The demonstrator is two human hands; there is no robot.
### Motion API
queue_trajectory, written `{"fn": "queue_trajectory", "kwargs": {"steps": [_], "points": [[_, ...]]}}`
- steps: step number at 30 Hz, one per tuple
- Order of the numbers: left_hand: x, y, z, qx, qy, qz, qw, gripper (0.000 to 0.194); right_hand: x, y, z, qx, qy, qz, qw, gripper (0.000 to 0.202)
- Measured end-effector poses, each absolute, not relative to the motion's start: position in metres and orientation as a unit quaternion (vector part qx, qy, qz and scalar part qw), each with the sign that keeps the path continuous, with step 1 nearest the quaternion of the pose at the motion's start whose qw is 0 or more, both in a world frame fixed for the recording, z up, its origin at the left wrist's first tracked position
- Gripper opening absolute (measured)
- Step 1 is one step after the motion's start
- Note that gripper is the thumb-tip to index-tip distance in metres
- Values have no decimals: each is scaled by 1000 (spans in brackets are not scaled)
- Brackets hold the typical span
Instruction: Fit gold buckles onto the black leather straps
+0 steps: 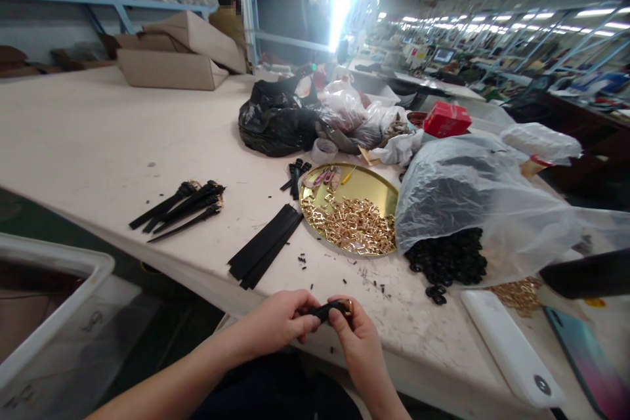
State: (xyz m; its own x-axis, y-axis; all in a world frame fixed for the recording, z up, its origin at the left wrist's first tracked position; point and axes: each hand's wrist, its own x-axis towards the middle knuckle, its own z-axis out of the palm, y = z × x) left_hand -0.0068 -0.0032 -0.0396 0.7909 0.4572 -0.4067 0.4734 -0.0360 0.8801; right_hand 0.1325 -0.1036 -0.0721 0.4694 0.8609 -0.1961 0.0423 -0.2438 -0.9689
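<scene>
My left hand (288,320) pinches one end of a black strap (322,310) at the table's front edge. My right hand (355,328) grips the strap's other end, where a gold buckle (348,305) shows between the fingers. Beyond my hands lie flat black strips (266,246) in a stack. A round gold tray (384,193) holds many gold buckles (357,226), a pair of pink-handled tools and a yellow tool. Several black straps with buckles (189,207) lie bunched to the left. Black rings (450,259) spill from a clear plastic bag (457,177).
A white plastic bin (101,262) stands at the lower left. On the right are a white power bank (509,348) and a phone (585,361). Black bags (278,118), a roll of tape (325,149) and a red box (447,119) sit behind. A person (229,16) is at the back.
</scene>
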Motion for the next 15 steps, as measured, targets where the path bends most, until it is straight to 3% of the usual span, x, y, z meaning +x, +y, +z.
{"fn": "queue_trajectory", "kwargs": {"steps": [8,15], "points": [[-4,-7,-42,729,329,-13,601,19,137,-108,-71,-682,-352,431,475,19],[-9,-5,-37,746,319,-39,583,15,134,-110,-79,-647,-287,478,520,26]]}}
